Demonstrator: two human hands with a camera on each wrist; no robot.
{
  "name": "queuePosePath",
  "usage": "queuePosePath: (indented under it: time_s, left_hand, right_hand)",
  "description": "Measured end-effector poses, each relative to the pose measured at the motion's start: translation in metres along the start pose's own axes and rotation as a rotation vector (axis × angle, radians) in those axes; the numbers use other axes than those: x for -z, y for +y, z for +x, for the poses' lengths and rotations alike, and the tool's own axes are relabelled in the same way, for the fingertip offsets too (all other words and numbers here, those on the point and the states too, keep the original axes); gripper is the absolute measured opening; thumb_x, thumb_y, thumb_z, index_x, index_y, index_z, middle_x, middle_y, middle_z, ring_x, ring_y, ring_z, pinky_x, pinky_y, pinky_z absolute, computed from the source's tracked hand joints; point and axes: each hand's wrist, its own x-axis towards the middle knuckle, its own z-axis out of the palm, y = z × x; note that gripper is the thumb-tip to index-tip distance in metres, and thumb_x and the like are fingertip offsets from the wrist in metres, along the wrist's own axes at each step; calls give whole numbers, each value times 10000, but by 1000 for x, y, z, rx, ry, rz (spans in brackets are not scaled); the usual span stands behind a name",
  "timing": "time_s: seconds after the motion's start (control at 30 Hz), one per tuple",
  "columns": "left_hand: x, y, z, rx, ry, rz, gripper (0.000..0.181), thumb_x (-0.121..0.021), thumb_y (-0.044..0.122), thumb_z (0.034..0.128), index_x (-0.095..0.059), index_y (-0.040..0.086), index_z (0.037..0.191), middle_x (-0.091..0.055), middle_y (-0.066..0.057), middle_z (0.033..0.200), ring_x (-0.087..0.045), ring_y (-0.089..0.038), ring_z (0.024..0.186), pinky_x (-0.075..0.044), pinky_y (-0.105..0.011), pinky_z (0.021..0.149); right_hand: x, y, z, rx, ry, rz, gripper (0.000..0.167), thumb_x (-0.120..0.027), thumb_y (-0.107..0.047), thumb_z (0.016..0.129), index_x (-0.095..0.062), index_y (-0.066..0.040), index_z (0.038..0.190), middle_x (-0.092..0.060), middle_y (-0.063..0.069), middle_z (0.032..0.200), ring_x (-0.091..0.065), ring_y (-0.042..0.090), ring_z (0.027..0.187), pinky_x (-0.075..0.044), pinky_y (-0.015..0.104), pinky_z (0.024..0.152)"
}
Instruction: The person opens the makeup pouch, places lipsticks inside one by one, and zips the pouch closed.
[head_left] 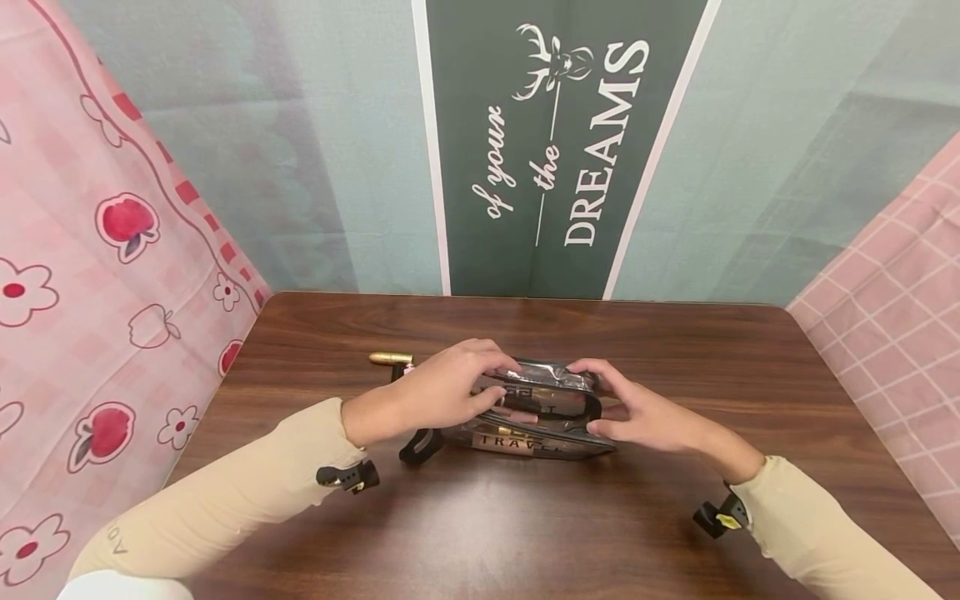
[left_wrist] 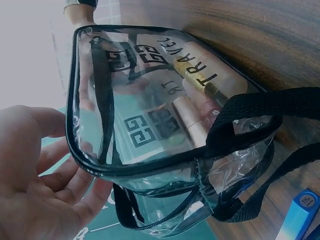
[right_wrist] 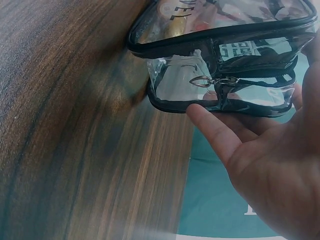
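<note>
A clear toiletry bag [head_left: 517, 443] with black edging and "TRAVEL" lettering stands on the table between both hands. Through its plastic I see a glittery gold tube [left_wrist: 192, 75], a pink-gold tube [left_wrist: 190, 120] and other cosmetics. The left hand [head_left: 453, 387] holds the bag's upper left edge, with bent fingers at the far side and the thumb nearer. At the other end, the right hand [head_left: 645, 412] grips the bag between thumb and fingers. A metal zipper pull [right_wrist: 212, 81] hangs at that end. Black straps [left_wrist: 270, 105] loop off the left end.
A gold bullet-shaped tube [head_left: 390, 358] lies on the wooden table [head_left: 525, 533], left of the bag. Beside the straps is a blue stick-like item [left_wrist: 300, 215]. A printed curtain [head_left: 360, 167] hangs behind the table's far edge.
</note>
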Motion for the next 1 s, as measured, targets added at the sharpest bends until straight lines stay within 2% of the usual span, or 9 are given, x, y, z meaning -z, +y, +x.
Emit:
queuePosePath:
  time_s: [0.63,1.0]
  left_hand:
    - [3,-3,-2,9,11,-16,297,-679,125,963,-689,90,1257,-668,-16,1105,-631,-142,1017,-516,-353,917]
    - [9,-9,-8,-10,52,-35,289,-694,111,955,-691,84,1242,-672,-19,1136,-658,-138,1019,-526,-332,931]
  right_hand:
    - [-1,0,1,27,-3,15,717,-691,12,936,-299,-141,1517,-475,227,1385,-548,404,1218,-549,477,913]
    - [0,-2,1,11,1,-1,712,-697,-6,938,-303,-150,1513,-479,207,1382,-541,425,1221,-549,455,919]
